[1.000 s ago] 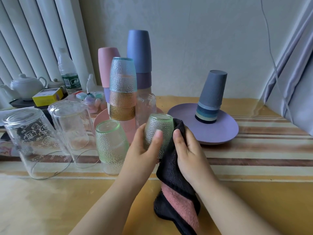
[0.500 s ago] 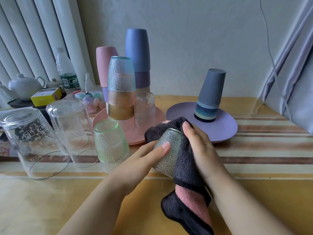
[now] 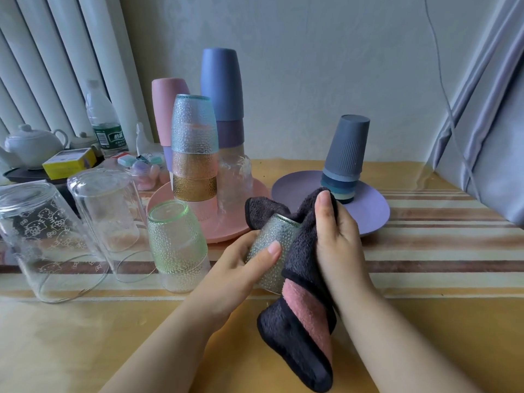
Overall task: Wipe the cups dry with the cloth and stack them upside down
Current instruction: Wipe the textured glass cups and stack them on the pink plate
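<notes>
Left hand grips the dimpled glass cup, likely fragile and slippery, while right hand holds the soft cloth against it.

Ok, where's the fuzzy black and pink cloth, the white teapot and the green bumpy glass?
Black and pink fleece cloth [image 3: 300,330]: head view, hanging lower fold.
White ceramic teapot [image 3: 32,147]: head view, round body.
Green dimpled glass cup [image 3: 175,245]: head view, side wall.

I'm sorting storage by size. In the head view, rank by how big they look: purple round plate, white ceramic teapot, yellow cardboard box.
1. Purple round plate, clearly the widest.
2. White ceramic teapot.
3. Yellow cardboard box.
The teapot and box stand farther back, so their true sizes against the plate stay unsure.
</notes>
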